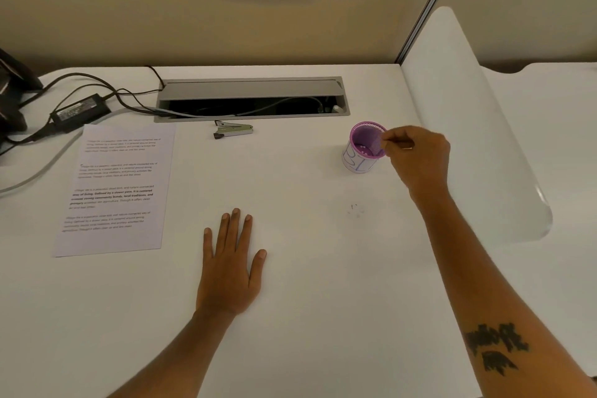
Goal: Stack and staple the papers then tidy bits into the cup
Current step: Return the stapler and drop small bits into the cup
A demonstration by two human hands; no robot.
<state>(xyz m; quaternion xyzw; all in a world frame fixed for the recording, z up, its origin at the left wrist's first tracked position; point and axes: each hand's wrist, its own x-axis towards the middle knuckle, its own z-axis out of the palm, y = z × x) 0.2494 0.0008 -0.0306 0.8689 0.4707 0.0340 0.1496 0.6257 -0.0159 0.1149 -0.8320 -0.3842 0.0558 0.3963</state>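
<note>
Your right hand (416, 155) is at the right of the frame, its fingertips (387, 142) pinched together just at the rim of the purple cup (366, 147). If it holds a small bit, it is too small to see, so I cannot tell. A few pale bits already lie at the bottom of the cup. To do this step well, bring the pinch over the middle of the opening before you let go, and do not push the rim, because the cup looks light and can tip. Your left hand (231, 268) lies flat and spread on the desk (307, 317) in the lower middle, holding nothing.

Some tiny specks (355, 210) remain on the desk below the cup; I judge these are the next to collect. The papers (116, 189) rest in one pile at the left, and the stapler (233, 130) lies above the middle, near the open cable tray (252, 100). Between the cup and the specks the desk is bare, so you have room. The curved white divider (478, 126) stands close at the right of your wrist.
</note>
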